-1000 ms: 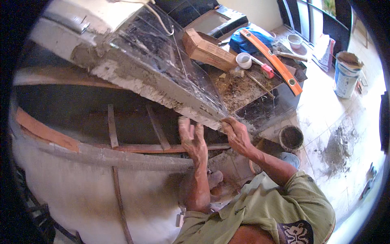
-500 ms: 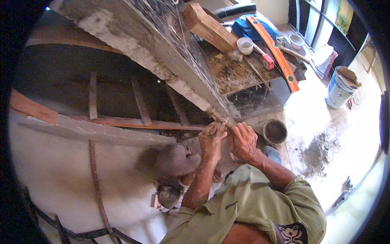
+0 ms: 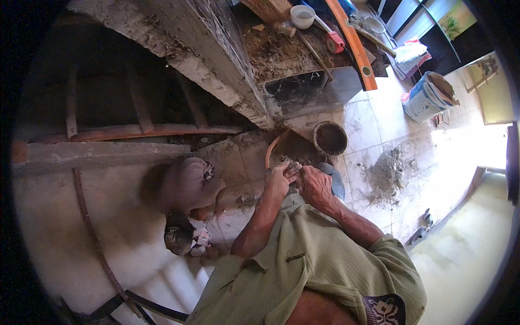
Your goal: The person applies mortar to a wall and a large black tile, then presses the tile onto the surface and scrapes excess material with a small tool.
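Both hands have come away from the tip of the concrete slab (image 3: 216, 70), where they were touching half a second ago, and now meet in front of the person's shirt (image 3: 303, 241). Left hand (image 3: 278, 181) and right hand (image 3: 316, 187) have curled fingers brought close together; whether anything is pinched between them I cannot tell. Just beyond the fingertips lies a dark, orange-edged object (image 3: 273, 145), and beside it a round bucket (image 3: 330, 138) stands on the tiled floor (image 3: 363, 122). The slab's tip points down toward the hands, well short of touching. Past it, a ledge (image 3: 300, 89) bears rubble, a stick (image 3: 317, 57) reaching its front edge, a white cup (image 3: 302, 17) farther back, and an orange level (image 3: 352, 43) overhanging its front right corner. To the right, a grey smear (image 3: 395, 170) stains the floor below a white-and-blue sack (image 3: 428, 97). The ledge's back is cut off, shadow swallows the recess beneath the slab, and a mauve-grey shape (image 3: 189, 184) at left is hard to identify.
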A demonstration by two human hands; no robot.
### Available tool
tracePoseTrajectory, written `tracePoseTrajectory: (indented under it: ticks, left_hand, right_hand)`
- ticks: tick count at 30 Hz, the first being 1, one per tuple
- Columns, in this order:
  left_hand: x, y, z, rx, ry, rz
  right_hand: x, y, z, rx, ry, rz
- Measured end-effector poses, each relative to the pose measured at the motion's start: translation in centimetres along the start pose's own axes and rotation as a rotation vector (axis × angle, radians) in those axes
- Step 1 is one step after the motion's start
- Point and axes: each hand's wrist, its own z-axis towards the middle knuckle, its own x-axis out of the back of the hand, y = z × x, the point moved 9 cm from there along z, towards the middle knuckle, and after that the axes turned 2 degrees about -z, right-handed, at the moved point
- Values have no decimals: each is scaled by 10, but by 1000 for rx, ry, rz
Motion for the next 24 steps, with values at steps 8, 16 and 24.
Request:
tracePoseTrajectory:
  ticks: [8, 16, 24]
  left_hand:
    - [66, -85, 39, 340, 228, -132]
    - [83, -45, 56, -423, 218, 1068]
    - [22, 137, -33, -812, 470, 1123]
  right_hand:
    - [-18, 39, -29, -129, -223, -91]
    - [27, 17, 15, -137, -45, 200]
    - [76, -75, 99, 66, 183, 909]
